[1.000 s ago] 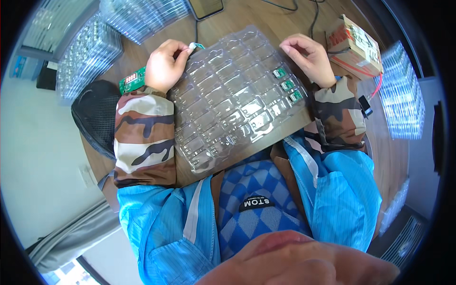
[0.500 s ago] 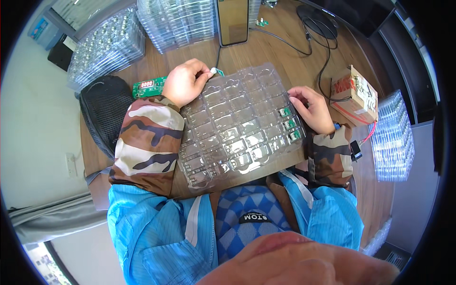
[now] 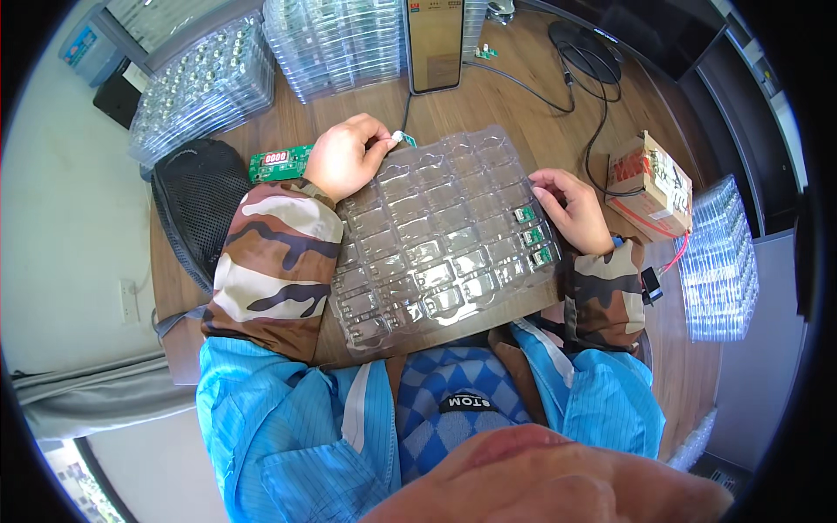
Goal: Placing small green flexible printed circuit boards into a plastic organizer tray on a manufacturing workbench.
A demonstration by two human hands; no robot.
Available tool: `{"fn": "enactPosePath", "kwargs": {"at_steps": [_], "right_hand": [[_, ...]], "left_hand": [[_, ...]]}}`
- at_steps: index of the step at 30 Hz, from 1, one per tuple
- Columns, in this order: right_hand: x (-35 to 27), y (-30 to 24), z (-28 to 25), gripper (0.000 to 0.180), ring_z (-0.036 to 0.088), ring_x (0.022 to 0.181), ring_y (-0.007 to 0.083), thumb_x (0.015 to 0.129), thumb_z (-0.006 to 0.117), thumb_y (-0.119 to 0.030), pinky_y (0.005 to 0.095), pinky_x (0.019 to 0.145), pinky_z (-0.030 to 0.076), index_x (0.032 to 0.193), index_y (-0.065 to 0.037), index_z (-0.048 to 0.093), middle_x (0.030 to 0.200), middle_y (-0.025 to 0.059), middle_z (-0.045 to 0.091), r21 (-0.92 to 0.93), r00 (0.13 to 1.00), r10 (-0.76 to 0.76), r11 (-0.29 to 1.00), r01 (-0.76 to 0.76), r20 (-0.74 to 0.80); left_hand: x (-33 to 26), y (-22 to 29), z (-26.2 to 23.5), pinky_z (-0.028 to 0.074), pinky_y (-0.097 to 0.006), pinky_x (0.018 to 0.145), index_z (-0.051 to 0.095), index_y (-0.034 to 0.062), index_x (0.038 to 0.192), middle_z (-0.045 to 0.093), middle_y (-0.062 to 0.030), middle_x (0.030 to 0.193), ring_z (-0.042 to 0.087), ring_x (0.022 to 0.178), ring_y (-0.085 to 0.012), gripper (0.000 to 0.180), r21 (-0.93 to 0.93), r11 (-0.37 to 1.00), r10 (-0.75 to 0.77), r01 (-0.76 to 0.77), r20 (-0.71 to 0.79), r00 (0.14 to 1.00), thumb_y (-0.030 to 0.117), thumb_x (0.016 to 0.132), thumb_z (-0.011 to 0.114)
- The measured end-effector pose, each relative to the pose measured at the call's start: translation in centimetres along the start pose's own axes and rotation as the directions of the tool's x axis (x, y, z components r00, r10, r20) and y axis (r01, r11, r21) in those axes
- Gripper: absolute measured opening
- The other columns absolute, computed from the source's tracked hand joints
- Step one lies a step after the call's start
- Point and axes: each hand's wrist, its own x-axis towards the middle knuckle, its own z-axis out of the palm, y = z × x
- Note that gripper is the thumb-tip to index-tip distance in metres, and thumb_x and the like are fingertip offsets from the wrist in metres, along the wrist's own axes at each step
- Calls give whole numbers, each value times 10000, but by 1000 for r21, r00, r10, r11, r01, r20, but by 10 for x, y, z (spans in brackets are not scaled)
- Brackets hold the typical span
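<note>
My left hand (image 3: 350,159) pinches a small green circuit board with a white part (image 3: 404,139) between thumb and fingertips, just beyond the far edge of a clear plastic tray (image 3: 433,220). The tray lies flat before me, its surface divided into many moulded pockets. Several small green boards (image 3: 533,236) sit in pockets along its right side. My right hand (image 3: 571,209) grips the tray's right edge with curled thumb and fingers. Beside my left wrist lies a larger green circuit board with a red digit display (image 3: 275,159).
A phone (image 3: 435,48) stands upright at the back, beside stacked trays (image 3: 334,44) and another tray stack (image 3: 209,91). A black mesh case (image 3: 202,205) lies at left. On the right are a cardboard box (image 3: 649,187), more stacked trays (image 3: 719,261) and black cables (image 3: 600,113).
The whole view has shifted slightly, so things appear a little lower. Both hands keep nearly the same places at the tray, and the left still pinches the small circuit board.
</note>
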Motion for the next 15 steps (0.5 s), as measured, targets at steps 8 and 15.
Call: {"fn": "enactPosePath", "kwargs": {"at_steps": [8, 15], "right_hand": [[-1, 3, -3, 184, 590, 721, 164, 823, 579, -60, 253, 638, 471, 994, 5, 567, 856, 102, 599, 0, 1000, -3, 1000, 3, 10], [1, 2, -5, 165, 588, 735, 182, 872, 510, -95, 273, 653, 467, 987, 9, 568, 847, 112, 597, -27, 1000, 0, 1000, 1, 27]], "left_hand": [[0, 4, 0, 448, -379, 609, 595, 32, 761, 583, -120, 768, 571, 700, -316, 133, 0, 1000, 13, -13, -23, 1000, 163, 777, 613], [0, 4, 1, 446, -377, 608, 594, 31, 757, 580, -119, 760, 570, 696, -315, 137, -4, 1000, 9, -9, -44, 999, 166, 782, 608]]}}
